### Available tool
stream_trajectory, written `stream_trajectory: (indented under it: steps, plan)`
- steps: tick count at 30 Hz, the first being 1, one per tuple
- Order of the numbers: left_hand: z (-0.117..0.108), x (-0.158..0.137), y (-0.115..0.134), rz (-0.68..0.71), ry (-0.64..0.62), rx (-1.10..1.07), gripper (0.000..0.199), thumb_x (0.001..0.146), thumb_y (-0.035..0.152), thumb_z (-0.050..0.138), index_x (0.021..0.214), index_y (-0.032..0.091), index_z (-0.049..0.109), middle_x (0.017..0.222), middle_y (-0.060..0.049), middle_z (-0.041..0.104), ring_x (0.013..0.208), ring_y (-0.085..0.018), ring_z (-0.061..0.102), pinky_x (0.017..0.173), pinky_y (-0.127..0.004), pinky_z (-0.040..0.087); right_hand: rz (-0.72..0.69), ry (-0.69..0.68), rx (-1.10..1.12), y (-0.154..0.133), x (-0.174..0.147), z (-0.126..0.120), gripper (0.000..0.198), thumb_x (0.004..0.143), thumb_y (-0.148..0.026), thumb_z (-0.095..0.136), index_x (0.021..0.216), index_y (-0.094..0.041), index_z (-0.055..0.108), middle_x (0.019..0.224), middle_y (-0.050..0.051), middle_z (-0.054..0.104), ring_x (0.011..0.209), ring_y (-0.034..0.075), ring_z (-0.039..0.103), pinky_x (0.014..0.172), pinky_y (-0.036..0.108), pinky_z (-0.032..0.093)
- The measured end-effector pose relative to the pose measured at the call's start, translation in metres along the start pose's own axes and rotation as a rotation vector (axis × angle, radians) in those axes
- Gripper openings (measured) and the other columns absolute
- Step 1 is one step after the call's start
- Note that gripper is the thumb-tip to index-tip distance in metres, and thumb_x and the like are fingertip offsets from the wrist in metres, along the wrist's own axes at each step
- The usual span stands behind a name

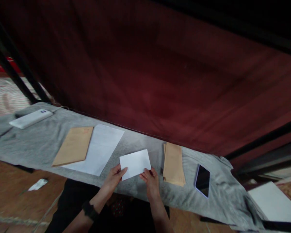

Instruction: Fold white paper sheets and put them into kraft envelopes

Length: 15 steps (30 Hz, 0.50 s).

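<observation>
A white folded sheet of paper (135, 162) is held up just over the grey cloth, tilted a little. My left hand (115, 177) pinches its lower left corner, thumb on top. At its lower right corner my right hand (150, 179) grips it the same way, with the fingers partly hidden behind. To the left, a stack of brown envelopes (75, 145) overlaps white sheets of paper (104, 147). Right of my hands lies a smaller pile of narrow brown envelopes (174, 163).
A grey cloth (145, 191) covers the narrow table. A phone (202, 180) lies at right, and a white power strip (31, 118) with a cord at far left. Dark red fabric (147, 71) hangs behind the table. A white scrap (38, 184) is on the floor.
</observation>
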<state>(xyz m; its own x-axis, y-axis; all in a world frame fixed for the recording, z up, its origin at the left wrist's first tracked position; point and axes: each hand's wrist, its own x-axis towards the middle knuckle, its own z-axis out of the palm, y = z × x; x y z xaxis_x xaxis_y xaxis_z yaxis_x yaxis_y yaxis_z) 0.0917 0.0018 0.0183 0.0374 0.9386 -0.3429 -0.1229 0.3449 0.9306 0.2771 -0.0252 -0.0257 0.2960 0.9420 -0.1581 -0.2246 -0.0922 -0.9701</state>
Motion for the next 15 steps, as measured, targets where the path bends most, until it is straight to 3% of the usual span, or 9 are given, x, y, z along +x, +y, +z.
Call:
stream_trajectory:
  steps: [5,8,11,15]
  plan:
    - [-0.014,0.011,0.005,0.033,-0.124,0.06,0.04,0.059,0.053,0.081,0.079,0.019,0.075,0.078,-0.005,0.074,0.07,-0.023,0.065,0.065,-0.033,0.049,0.059,-0.02,-0.113,-0.007,0.008,-0.016,0.038,0.076,-0.055,0.068,0.097,-0.023,0.071,0.089,0.004,0.075,0.075,0.022,0.071,0.064,0.033,0.059]
    - [-0.018,0.013,0.008,0.012,-0.079,0.113,0.036,0.058,0.054,0.08,0.069,0.021,0.069,0.066,-0.002,0.068,0.062,-0.02,0.061,0.058,-0.03,0.046,0.037,-0.048,-0.218,-0.006,0.015,-0.022,0.032,0.075,-0.054,0.065,0.086,-0.024,0.072,0.08,0.002,0.075,0.073,0.022,0.069,0.062,0.031,0.056]
    - [-0.015,0.012,0.008,-0.004,-0.005,0.126,0.04,0.06,0.059,0.077,0.073,0.022,0.066,0.061,0.002,0.061,0.054,-0.016,0.055,0.051,-0.027,0.041,0.025,-0.014,-0.237,-0.002,0.019,-0.023,0.033,0.074,-0.055,0.063,0.085,-0.025,0.072,0.078,0.002,0.074,0.07,0.022,0.068,0.064,0.031,0.055]
    - [-0.009,0.012,0.002,0.07,-0.039,0.191,0.042,0.064,0.061,0.072,0.073,0.022,0.061,0.059,0.004,0.056,0.047,-0.012,0.048,0.048,-0.026,0.037,0.022,0.057,-0.288,0.002,0.021,-0.024,0.035,0.072,-0.056,0.062,0.083,-0.024,0.07,0.077,0.002,0.072,0.068,0.021,0.065,0.061,0.03,0.053]
